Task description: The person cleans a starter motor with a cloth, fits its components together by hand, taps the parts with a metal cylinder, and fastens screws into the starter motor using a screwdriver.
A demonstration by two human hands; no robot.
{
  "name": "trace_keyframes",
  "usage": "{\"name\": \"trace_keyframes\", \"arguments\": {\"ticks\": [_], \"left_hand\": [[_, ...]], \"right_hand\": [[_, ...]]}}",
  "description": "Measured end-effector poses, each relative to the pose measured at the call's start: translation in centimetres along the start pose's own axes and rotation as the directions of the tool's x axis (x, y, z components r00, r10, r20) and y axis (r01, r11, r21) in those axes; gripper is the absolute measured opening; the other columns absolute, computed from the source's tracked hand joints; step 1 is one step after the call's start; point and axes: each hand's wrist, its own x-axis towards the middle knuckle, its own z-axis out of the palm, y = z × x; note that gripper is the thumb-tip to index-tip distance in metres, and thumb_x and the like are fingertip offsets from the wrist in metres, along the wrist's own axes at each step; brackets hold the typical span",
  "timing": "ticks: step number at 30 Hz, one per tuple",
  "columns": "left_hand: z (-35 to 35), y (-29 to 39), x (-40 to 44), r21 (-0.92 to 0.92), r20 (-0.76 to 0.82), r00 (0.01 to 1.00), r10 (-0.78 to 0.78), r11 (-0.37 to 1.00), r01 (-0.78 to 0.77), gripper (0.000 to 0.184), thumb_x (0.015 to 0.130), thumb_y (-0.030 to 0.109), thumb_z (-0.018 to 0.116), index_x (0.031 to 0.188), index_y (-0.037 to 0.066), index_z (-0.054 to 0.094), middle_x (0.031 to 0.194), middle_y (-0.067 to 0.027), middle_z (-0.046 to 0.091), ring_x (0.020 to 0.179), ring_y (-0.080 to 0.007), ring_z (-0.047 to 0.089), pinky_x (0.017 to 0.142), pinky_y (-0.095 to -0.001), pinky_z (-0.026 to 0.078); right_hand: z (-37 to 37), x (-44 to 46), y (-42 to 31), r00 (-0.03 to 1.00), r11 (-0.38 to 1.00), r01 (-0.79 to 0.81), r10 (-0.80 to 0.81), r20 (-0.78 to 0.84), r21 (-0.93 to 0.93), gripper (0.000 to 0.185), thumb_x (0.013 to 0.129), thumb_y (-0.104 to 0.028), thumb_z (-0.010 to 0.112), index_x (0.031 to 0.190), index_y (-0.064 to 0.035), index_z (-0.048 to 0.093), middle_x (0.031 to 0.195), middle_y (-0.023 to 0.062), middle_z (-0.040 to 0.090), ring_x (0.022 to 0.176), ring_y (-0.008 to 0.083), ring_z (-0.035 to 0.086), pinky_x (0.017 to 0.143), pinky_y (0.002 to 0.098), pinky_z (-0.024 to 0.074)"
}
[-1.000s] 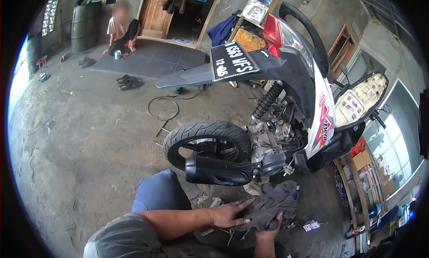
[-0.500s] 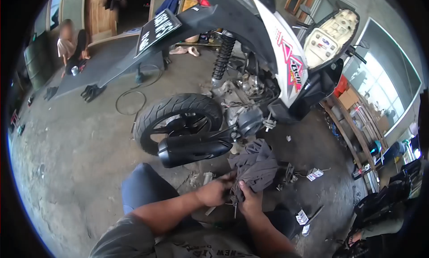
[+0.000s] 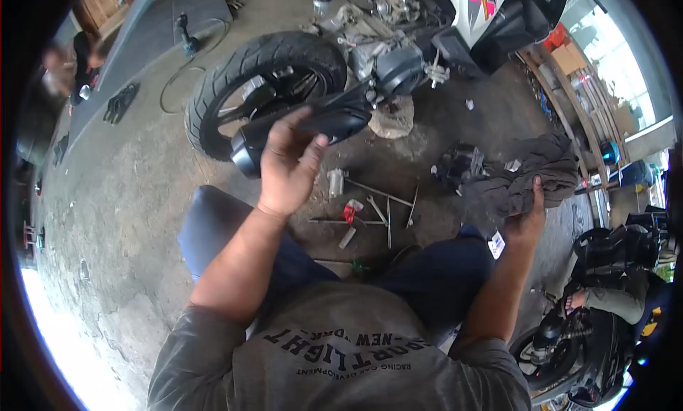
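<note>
My left hand (image 3: 284, 171) is raised in front of the black muffler (image 3: 313, 130), its fingers curved and apart with nothing between them. Out to the right, my right hand (image 3: 525, 225) grips a crumpled dark grey cloth (image 3: 526, 173), thumb on top. The cloth hangs above the floor near some dark parts (image 3: 459, 163). Between my knees lie a metal cylinder-shaped part (image 3: 336, 183), a spanner (image 3: 378, 210), T-handle wrenches (image 3: 388, 222) and a small red item (image 3: 351, 211).
Ahead stands a motorcycle with its rear wheel (image 3: 206, 91) and engine (image 3: 391, 66) exposed. A clear plastic bag (image 3: 393, 118) lies beneath it. Wooden shelving (image 3: 562, 102) runs along the right. Another person's foot (image 3: 575, 299) is at the lower right, by a second motorcycle. Someone sits far left.
Both hands were together on the cloth. The left has let go and moved up and left; the right has carried the cloth rightward. The view has tilted down.
</note>
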Motion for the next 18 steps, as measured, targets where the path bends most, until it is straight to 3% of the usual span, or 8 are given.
{"name": "trace_keyframes", "arguments": {"ticks": [4,10,11,12,14,15,16,18], "left_hand": [[-0.3,0.4,-0.1,-0.323,-0.089,0.991,-0.104,0.944,0.070,0.047,0.091,-0.005,0.065,0.135,0.001,0.051,0.122,-0.0109,0.054,0.098,-0.0146,0.060,0.080,-0.0258,0.051],[-0.2,0.4,-0.6,-0.208,0.072,0.990,-0.125,0.969,0.137,0.041,0.091,-0.003,0.068,0.130,0.000,0.054,0.111,-0.0086,0.060,0.088,-0.0110,0.058,0.074,-0.0210,0.048],[-0.7,1.0,-1.0,-0.153,0.236,0.935,-0.264,0.940,0.304,0.035,0.089,0.002,0.073,0.122,0.002,0.062,0.101,-0.0065,0.063,0.081,-0.0108,0.057,0.072,-0.0221,0.048],[-0.9,2.6,-1.4,-0.068,0.510,0.838,-0.193,0.962,0.263,0.033,0.087,0.007,0.077,0.118,0.003,0.066,0.100,-0.0064,0.064,0.080,-0.0120,0.058,0.071,-0.0239,0.049],[-0.1,6.2,-2.4,-0.131,0.910,0.415,-0.008,0.943,0.307,0.036,0.080,0.019,0.086,0.111,0.007,0.073,0.106,-0.0077,0.067,0.081,-0.0156,0.061,0.071,-0.0286,0.051],[1.7,7.6,-3.5,-0.298,0.939,0.250,0.236,0.920,0.253,0.044,0.077,0.022,0.088,0.115,0.007,0.072,0.106,-0.0091,0.067,0.083,-0.0198,0.063,0.072,-0.0324,0.052],[3.7,9.3,-5.2,-0.462,0.886,0.223,0.406,0.816,0.347,0.046,0.074,0.023,0.089,0.114,0.008,0.072,0.103,-0.0105,0.067,0.083,-0.0249,0.063,0.074,-0.0367,0.052],[5.8,12.4,-7.5,-0.528,0.838,0.122,0.531,0.735,0.426,0.041,0.076,0.021,0.088,0.111,0.008,0.072,0.095,-0.0103,0.067,0.079,-0.0279,0.062,0.073,-0.0391,0.050]], "right_hand": [[-9.0,3.9,0.8,0.980,0.979,-0.196,0.197,0.009,-0.054,0.035,0.095,-0.030,0.067,0.119,-0.0043,0.066,0.107,0.0062,0.071,0.092,0.0186,0.069,0.084,0.0315,0.0541],[-16.1,5.5,4.3,0.888,0.889,-0.457,0.457,0.044,-0.020,0.042,0.098,-0.037,0.062,0.123,-0.0038,0.064,0.112,0.0088,0.071,0.098,0.0226,0.069,0.089,0.0347,0.0535],[-17.0,5.6,4.6,0.889,0.888,-0.457,0.458,0.004,-0.052,0.042,0.098,-0.038,0.061,0.123,-0.0041,0.064,0.112,0.0095,0.071,0.099,0.0231,0.069,0.090,0.0355,0.0534],[-17.7,5.6,4.8,0.890,0.886,-0.457,0.455,-0.039,-0.081,0.043,0.098,-0.039,0.061,0.123,-0.0044,0.064,0.113,0.0101,0.071,0.100,0.0235,0.069,0.090,0.0363,0.0532],[-19.6,6.1,5.5,0.892,0.882,-0.450,0.436,-0.120,-0.138,0.044,0.098,-0.041,0.060,0.124,-0.0049,0.065,0.114,0.0115,0.071,0.102,0.0245,0.069,0.092,0.0379,0.0529],[-22.7,7.4,6.5,0.879,0.857,-0.476,0.459,-0.126,-0.200,0.045,0.098,-0.041,0.060,0.124,-0.0053,0.065,0.115,0.0120,0.070,0.103,0.0246,0.068,0.093,0.0381,0.0525],[-25.3,8.3,7.2,0.864,0.823,-0.503,0.485,-0.135,-0.264,0.045,0.097,-0.042,0.060,0.123,-0.0056,0.065,0.115,0.0126,0.070,0.104,0.0247,0.068,0.094,0.0384,0.0521],[-25.4,7.0,7.8,0.847,0.802,-0.525,0.461,-0.263,-0.285,0.043,0.099,-0.041,0.058,0.122,-0.0059,0.067,0.117,0.0105,0.070,0.104,0.0225,0.067,0.094,0.0357,0.0505]]}}
